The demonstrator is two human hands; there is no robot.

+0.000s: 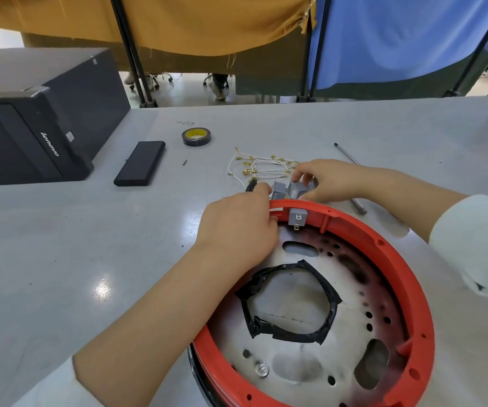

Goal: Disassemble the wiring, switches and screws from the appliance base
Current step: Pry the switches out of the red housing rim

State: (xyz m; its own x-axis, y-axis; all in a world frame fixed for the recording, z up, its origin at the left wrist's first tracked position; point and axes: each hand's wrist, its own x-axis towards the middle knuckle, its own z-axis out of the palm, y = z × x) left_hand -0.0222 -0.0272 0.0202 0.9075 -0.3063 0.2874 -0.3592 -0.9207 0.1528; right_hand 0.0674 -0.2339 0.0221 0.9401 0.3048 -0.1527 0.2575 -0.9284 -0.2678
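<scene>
Left hand (237,227) grips the red appliance base (398,254) rim on the counter (90,245) while right hand (328,180) pinches a grey switch (297,188) just beyond it; best steadied, then drawn straight outward

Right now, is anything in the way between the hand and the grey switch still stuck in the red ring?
Nothing visible blocks it. The left hand grips the red ring right beside that grey switch, with only open space between them.
</scene>
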